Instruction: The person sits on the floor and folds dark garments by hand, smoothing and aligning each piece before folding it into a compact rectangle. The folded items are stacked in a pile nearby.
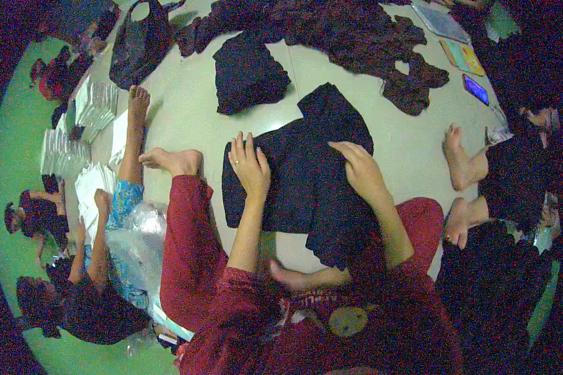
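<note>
A black garment (pixel 291 175) lies spread on the pale floor in front of my crossed legs, one part reaching up to the far right and another hanging toward my lap. My left hand (pixel 250 167), with a ring on one finger, rests on its left part, fingers stretched and slightly apart. On the right part lies my right hand (pixel 363 172), its fingers extended over the cloth and its thumb not clearly seen. Neither hand visibly grips the fabric. Beyond it sits a second black garment (pixel 247 75), folded into a compact bundle.
A heap of dark clothes (pixel 331 28) spreads along the far side, beside a dark bag (pixel 141 44). At the left, a co-worker handles white sheets (pixel 94 190) near packaged stacks (pixel 97 103) and clear plastic (pixel 144 234). A phone (pixel 475 89) and another person's feet (pixel 463 165) are at right.
</note>
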The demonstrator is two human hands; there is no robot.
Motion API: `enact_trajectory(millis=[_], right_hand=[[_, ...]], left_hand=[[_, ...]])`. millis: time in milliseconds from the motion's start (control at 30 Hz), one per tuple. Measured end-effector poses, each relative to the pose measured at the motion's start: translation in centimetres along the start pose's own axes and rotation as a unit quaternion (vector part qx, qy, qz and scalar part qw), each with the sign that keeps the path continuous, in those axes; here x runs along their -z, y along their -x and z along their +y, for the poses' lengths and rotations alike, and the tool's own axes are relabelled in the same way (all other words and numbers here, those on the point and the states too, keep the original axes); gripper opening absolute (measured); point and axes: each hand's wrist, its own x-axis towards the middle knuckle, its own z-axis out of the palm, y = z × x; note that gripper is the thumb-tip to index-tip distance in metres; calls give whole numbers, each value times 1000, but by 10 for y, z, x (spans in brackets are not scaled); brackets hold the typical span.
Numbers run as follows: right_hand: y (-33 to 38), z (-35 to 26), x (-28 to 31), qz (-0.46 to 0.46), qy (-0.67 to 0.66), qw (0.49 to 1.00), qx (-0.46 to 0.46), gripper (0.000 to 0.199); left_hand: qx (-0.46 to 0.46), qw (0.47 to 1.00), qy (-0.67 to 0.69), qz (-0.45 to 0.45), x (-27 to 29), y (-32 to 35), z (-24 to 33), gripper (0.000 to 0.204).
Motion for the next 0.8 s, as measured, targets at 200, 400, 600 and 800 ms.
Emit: enact_trajectory(millis=[200,400,600,800], right_hand=[[0,45,-40,15,84,996,9,34],[0,95,-28,65,2,986,-155,27],[4,77,19,4,-125,984,-124,41],[37,35,75,56,-174,983,-28,44]], left_hand=[[13,972,-203,-114,3,16,-38,53],[46,960,-182,-210,11,4,-48,65],[-154,967,-4,-203,49,51,48,59],[-279,894,203,-285,42,150,160,43]])
